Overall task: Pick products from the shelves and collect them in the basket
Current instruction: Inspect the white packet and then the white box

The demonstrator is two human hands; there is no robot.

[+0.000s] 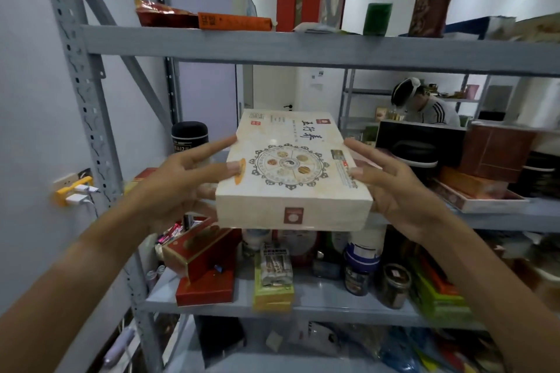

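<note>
Head view: cream gift box point(291, 179) held level in front of the middle shelf's front edge point(500, 218).
Left hand point(185, 179) and right hand point(391, 185) clamp its opposite short sides, thumbs on the lid. Rigid glossy carton, likely slippery and moderately heavy; keep supporting underneath. Basket not in view.

Single head-worn wide-angle view, looking forward and slightly down from close before the grey metal shelving rack point(212, 45). Near enough that both forearms reach in from the bottom corners. Top shelf's front edge crossing the upper frame, lower shelves filling the bottom.
</note>
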